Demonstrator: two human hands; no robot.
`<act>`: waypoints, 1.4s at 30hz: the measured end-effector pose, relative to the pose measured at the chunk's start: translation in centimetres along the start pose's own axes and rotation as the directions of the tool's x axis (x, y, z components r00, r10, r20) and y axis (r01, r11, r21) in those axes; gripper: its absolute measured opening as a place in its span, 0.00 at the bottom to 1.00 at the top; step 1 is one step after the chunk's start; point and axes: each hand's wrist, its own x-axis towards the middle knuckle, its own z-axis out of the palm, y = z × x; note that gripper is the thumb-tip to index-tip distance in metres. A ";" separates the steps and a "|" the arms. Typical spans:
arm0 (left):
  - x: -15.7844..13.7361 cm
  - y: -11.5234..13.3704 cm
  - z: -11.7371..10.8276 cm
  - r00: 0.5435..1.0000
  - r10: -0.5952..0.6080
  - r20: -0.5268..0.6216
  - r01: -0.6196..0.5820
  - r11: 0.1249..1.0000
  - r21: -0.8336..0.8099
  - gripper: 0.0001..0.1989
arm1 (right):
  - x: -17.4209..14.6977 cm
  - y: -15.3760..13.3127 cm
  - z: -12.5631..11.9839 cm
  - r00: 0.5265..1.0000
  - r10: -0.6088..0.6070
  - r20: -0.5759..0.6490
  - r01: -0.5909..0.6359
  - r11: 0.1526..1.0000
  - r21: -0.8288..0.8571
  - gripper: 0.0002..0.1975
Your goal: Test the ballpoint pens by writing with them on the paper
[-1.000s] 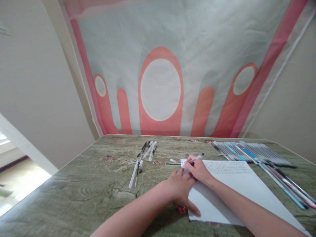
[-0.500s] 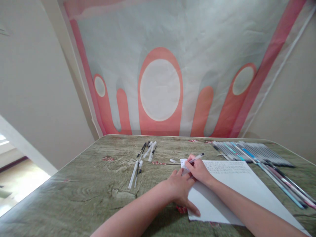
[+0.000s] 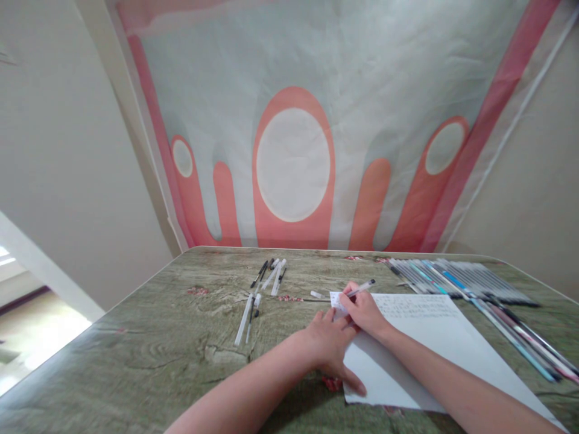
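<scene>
A white sheet of paper [image 3: 425, 349] lies on the table, with rows of small handwriting along its top. My right hand [image 3: 363, 310] is closed around a clear pen [image 3: 360, 289] with a dark end, near the sheet's upper left corner. The pen's tip is hidden behind my fingers. Spread flat, my left hand [image 3: 330, 343] rests on the left edge of the paper, fingers reaching close to my right hand and thumb on the lower part of the sheet. A pale pen cap [image 3: 319, 295] lies just beyond the upper left corner.
Several pen parts [image 3: 248, 319] and more pieces [image 3: 271, 276] lie left of the paper. At the right, a row of many grey pens [image 3: 474, 280] and some coloured pens [image 3: 520, 337] rest on the wood-patterned table [image 3: 172, 343]. Behind it hangs a pink-and-grey patterned sheet [image 3: 294, 60].
Almost nothing differs. The pen in my right hand has shifted very slightly; my left hand stays in place on the paper.
</scene>
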 end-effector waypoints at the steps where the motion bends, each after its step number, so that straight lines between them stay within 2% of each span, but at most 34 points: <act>1: 0.0 0.0 0.0 1.000 0.005 -0.012 -0.005 1.000 0.005 0.49 | 0.0 0.0 0.0 1.000 0.004 -0.005 -0.004 1.000 -0.001 0.07; 3: 0.0 -0.1 0.0 0.999 0.027 -0.046 -0.026 1.000 0.018 0.48 | 0.1 -0.1 -0.1 1.000 0.014 -0.016 -0.015 1.000 -0.007 0.08; 5: 0.3 -0.5 -0.3 0.996 0.050 -0.076 -0.049 0.999 0.023 0.43 | 0.1 -0.1 -0.3 0.999 0.027 -0.037 -0.027 1.000 0.009 0.10; 7: 0.7 -1.4 -0.8 0.994 0.027 -0.103 -0.026 1.000 0.014 0.32 | 0.2 0.0 -0.4 0.998 0.032 -0.048 -0.030 0.998 0.051 0.11; 9: 1.1 -2.7 -1.3 0.982 -0.075 -0.171 0.076 0.997 -0.001 0.20 | 0.2 0.1 -0.6 0.998 0.034 -0.050 -0.029 0.996 0.089 0.12; 11: 1.4 -4.2 -1.5 0.930 -0.202 -0.306 0.204 0.979 -0.024 0.13 | 0.2 0.1 -0.6 0.997 0.064 -0.047 -0.058 0.991 0.123 0.13; 13: 1.5 -5.9 -1.4 0.849 -0.276 -0.450 0.281 0.958 -0.057 0.12 | 0.2 0.1 -0.6 0.990 0.131 -0.045 -0.121 0.976 0.181 0.15; 14: 1.6 -6.6 -1.2 0.824 -0.292 -0.486 0.297 0.952 -0.070 0.12 | 0.1 0.1 -0.6 0.986 0.164 -0.036 -0.153 0.963 0.221 0.16; 15: 1.6 -7.3 -1.0 0.816 -0.301 -0.493 0.301 0.950 -0.082 0.13 | 0.1 0.2 -0.5 0.981 0.195 -0.026 -0.181 0.948 0.261 0.17; 19: 2.0 -9.0 0.0 0.840 -0.336 -0.427 0.316 0.941 -0.118 0.11 | 0.1 0.6 -0.3 0.963 0.268 -0.014 -0.243 0.891 0.384 0.20; 25: 2.8 -9.3 0.7 0.821 -0.369 -0.435 0.357 0.927 -0.113 0.08 | 0.3 1.3 -0.1 0.956 0.294 0.006 -0.263 0.847 0.462 0.18; 27: 3.0 -9.4 0.8 0.803 -0.375 -0.462 0.343 0.926 -0.157 0.09 | 0.3 1.4 -0.1 0.952 0.308 -0.005 -0.263 0.821 0.506 0.15; 30: 3.3 -9.9 1.2 0.758 -0.404 -0.511 0.280 0.910 -0.305 0.09 | 0.5 1.5 -0.1 0.945 0.327 -0.023 -0.253 0.773 0.582 0.12; 35: 4.2 -11.0 2.6 0.676 -0.426 -0.602 0.039 0.836 -0.548 0.08 | 0.7 1.2 -0.4 0.943 0.333 0.006 -0.251 0.702 0.667 0.12; 39: 4.7 -11.5 3.4 0.703 -0.433 -0.564 -0.122 0.708 -0.696 0.09 | 0.8 0.9 -0.5 0.945 0.327 0.017 -0.257 0.709 0.657 0.13; 42: 4.8 -11.5 3.4 0.716 -0.426 -0.553 -0.177 0.655 -0.734 0.10 | 0.8 0.7 -0.5 0.951 0.311 0.007 -0.246 0.740 0.626 0.13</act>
